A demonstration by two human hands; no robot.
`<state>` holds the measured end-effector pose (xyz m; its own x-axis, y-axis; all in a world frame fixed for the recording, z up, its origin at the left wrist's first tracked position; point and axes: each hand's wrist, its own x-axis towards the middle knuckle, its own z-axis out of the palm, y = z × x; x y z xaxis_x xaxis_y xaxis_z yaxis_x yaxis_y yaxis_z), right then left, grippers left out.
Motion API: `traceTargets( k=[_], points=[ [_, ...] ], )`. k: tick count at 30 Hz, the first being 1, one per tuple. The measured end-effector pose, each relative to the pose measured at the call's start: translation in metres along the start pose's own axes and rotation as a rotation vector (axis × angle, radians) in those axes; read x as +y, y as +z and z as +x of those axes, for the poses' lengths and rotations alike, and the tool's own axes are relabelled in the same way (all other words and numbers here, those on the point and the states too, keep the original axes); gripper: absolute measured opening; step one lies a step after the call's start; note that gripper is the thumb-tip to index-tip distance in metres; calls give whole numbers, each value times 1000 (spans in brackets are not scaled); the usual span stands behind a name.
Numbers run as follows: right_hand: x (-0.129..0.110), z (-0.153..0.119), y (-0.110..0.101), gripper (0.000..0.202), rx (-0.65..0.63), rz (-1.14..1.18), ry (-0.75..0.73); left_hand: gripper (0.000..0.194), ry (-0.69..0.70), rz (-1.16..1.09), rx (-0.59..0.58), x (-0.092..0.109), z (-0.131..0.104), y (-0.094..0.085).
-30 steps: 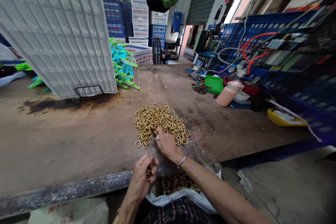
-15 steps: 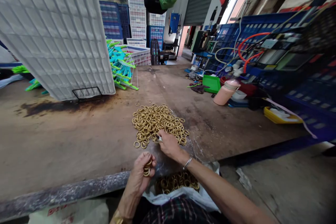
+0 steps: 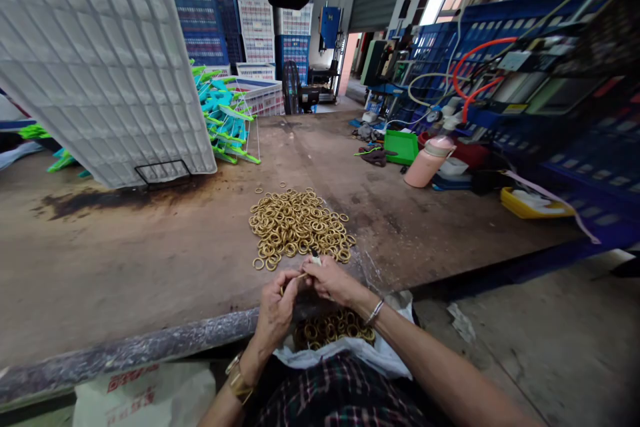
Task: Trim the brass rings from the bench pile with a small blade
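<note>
A heap of brass-coloured rings (image 3: 300,223) lies on the worktable (image 3: 150,260) in front of me, with a few loose ones at its edges. My left hand (image 3: 277,307) is closed on brass rings, a glint of them showing between thumb and fingers. Against its fingertips, at the near edge of the heap, my right hand (image 3: 334,280) is closed around a small whitish tool with a black end (image 3: 315,255); its kind cannot be made out. One ring (image 3: 301,275) shows between the two hands. Below them, more rings (image 3: 333,329) fill an open white bag (image 3: 345,350) at my lap.
A ribbed white panel (image 3: 110,67) stands on a wire holder at the left, with green and turquoise hangers (image 3: 227,117) behind it. To the right are a pink bottle (image 3: 429,163), a green tray (image 3: 401,147) and a yellow tray (image 3: 535,203). Crates (image 3: 256,20) are stacked at the back.
My right hand has drawn back from the heap to meet my left hand, which has risen and turned. The rings in the left hand are now mostly covered. The view has shifted slightly.
</note>
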<state>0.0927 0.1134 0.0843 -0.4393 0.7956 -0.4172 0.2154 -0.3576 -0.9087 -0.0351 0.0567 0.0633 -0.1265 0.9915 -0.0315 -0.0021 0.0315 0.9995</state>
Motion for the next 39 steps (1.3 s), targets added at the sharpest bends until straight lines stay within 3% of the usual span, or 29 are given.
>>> traceTargets(
  k=[4, 6, 11, 17, 24, 28, 33, 39],
  points=[
    [6, 2, 1, 22, 113, -281, -274, 25, -107, -58, 13, -4, 0, 1],
    [9, 3, 1, 20, 144, -351, -335, 28, -174, -85, -3, -4, 0, 2],
    [10, 4, 1, 16, 135, -332, -297, 35, -315, -215, -78, 0, -2, 5],
    [6, 0, 1, 18, 79, -211, -255, 34, -319, -323, -122, 2, -5, 5],
    [5, 1, 1, 18, 66, -240, -271, 33, -320, -439, -123, 1, -6, 4],
    [8, -2, 0, 17, 190, -511, -367, 34, -304, -454, -103, -2, -5, 2],
    [17, -7, 1, 14, 137, -951, -475, 32, -267, -397, -91, -3, -3, 0],
    [18, -6, 2, 20, 116, -1128, -424, 31, -241, -329, -106, -6, -5, -1]
  ],
)
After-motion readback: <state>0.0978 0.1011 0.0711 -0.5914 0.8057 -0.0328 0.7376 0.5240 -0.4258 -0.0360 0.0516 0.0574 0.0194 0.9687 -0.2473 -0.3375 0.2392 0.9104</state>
